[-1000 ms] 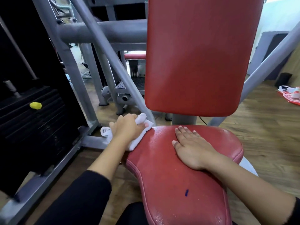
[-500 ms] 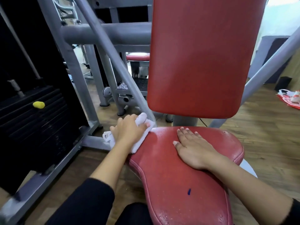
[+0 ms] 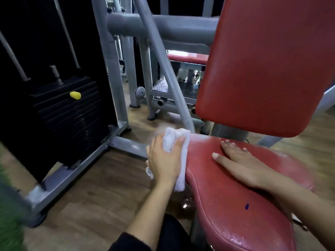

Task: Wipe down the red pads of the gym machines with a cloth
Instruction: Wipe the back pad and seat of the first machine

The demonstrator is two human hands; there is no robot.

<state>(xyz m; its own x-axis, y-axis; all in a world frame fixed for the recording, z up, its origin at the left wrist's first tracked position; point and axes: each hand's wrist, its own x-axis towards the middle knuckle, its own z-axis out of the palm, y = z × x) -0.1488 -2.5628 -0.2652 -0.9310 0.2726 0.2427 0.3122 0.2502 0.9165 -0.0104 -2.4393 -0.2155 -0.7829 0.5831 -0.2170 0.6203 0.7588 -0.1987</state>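
left hand (image 3: 163,160) grips white cloth (image 3: 182,160) against red seat pad (image 3: 235,205) left edge; right hand (image 3: 241,163) flat, fingers spread on pad

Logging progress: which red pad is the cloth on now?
The seat pad: the left hand holds the cloth against its left edge. The back pad and far pad are untouched.

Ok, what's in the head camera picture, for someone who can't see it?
A left hand grips a white cloth against the left edge of a gym machine's red seat pad, while the right hand lies flat on it. A red back pad rises behind, a black weight stack at left.
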